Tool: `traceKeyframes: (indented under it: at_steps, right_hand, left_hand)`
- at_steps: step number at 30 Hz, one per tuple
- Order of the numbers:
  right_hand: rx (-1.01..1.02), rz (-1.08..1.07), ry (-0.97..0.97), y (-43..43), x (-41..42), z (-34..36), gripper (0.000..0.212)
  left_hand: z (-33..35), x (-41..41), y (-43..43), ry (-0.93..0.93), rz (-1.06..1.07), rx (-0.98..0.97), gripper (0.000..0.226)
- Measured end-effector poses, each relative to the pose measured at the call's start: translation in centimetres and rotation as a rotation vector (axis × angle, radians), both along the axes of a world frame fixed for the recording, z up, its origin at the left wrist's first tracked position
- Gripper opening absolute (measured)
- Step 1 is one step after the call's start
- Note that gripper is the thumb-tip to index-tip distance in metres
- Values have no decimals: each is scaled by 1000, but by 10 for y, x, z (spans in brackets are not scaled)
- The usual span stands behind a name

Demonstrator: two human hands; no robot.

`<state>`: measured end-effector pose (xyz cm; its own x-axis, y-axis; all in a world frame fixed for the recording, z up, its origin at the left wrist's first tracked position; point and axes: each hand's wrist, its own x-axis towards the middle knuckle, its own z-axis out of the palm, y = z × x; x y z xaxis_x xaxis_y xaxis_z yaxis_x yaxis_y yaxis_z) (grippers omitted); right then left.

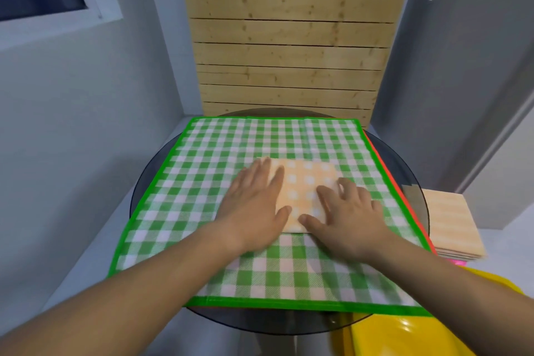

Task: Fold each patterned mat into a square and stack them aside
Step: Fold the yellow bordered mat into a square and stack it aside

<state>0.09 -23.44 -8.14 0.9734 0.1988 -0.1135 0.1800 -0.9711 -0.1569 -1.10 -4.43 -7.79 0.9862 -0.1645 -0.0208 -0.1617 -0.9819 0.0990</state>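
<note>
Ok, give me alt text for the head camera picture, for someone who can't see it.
Two bare hands, left hand and right hand, press flat on a small folded orange checked mat lying on an unfolded green checked mat that covers a round glass table. A stack of folded orange mats sits to the right, beyond the table.

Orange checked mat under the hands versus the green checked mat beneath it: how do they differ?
The orange mat is folded into a small square; the green mat lies spread open and flat, overhanging the round glass table. The orange mat sits on top of the green one. Both the left hand and the right hand press flat on the orange mat's sides. Both mats share a checked pattern.
</note>
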Motion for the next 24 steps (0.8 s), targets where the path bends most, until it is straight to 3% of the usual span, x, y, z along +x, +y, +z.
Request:
traceKeyframes:
  at_steps: [4,15,20,24]
  right_hand:
    - [-62,83,40,-3,-2,-18,79]
    - [-6,280,144,-53,14,-15,55]
    - [96,319,298,-62,22,-2,53]
    - [262,234,276,-67,28,2,49]
  left_hand:
    - [-17,1,0,211,-83,-18,71]
    - [-15,2,25,300,-160,19,68]
    - [-9,-1,34,363,-146,-100,63]
    - [2,0,33,309,-45,-295,71]
